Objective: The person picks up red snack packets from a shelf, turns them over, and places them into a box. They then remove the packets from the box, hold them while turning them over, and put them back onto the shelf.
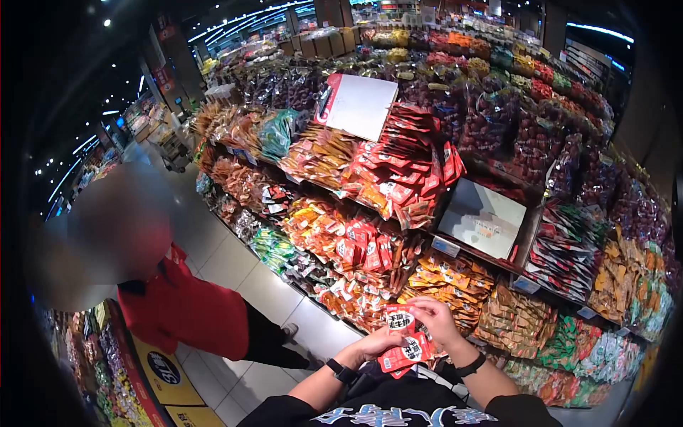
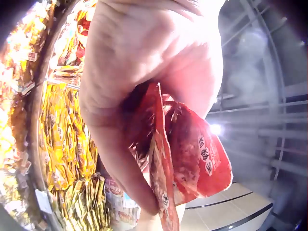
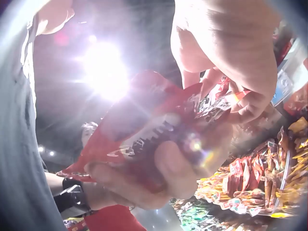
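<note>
Several small red snack packets (image 1: pixel 413 353) with dark lettering on white patches are held in front of my body. My left hand (image 1: pixel 378 344) grips them, its fingers curled round their edges. In the left wrist view, two red packets (image 2: pixel 207 161) stick out of that hand, splayed apart. My right hand (image 1: pixel 439 320) pinches the upper packet (image 1: pixel 400 320) at its edge, close above the left. From the right wrist view, the right fingers (image 3: pixel 245 108) are curled at the corner of a red packet (image 3: pixel 130 130), while the left thumb lies across its face.
Tiered shelves of packaged snacks spread ahead, with more red packets (image 1: pixel 398 171) and a white board (image 1: pixel 361 105) on top. A dark box with a white panel (image 1: pixel 484 217) stands right of them. At left, a person in a red top (image 1: pixel 185 306) stands on the tiled aisle (image 1: pixel 235 263).
</note>
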A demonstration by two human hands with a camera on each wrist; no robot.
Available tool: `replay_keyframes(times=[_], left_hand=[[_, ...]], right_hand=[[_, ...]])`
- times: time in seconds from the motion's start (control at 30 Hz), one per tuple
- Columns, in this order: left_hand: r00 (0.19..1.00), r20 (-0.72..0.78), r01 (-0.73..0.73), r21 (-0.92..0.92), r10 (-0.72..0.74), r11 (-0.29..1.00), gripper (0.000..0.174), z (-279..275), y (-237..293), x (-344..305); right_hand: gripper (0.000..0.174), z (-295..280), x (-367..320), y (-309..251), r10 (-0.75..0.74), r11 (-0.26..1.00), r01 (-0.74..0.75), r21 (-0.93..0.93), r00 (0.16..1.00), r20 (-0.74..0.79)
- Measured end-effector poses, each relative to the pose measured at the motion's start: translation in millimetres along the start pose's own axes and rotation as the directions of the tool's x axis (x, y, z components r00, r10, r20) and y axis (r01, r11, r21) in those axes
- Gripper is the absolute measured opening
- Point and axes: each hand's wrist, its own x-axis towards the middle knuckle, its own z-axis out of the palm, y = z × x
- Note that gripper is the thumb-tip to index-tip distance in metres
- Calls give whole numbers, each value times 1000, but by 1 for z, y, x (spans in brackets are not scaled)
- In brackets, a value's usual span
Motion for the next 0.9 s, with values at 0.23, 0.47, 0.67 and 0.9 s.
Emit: replay_keyframes(times=[0.23, 0.47, 0.67, 0.9], left_hand=[[953, 87, -303, 272, 291, 913, 32, -79, 7, 5], [978, -134, -174, -92, 161, 980, 56, -84, 68, -36], [954, -174, -266, -110, 245, 958, 45, -110, 82, -42], [905, -276, -314, 78, 323, 946, 30, -112, 92, -15]], right_hand=[[7, 28, 41, -10, 161, 925, -95, 367, 975, -155], [12, 47, 80, -28, 95, 923, 13, 386, 961, -258], [12, 56, 99, -42, -53, 955, 138, 262, 949, -310], [4, 90, 75, -84, -511, 667, 253, -701, 840, -183]])
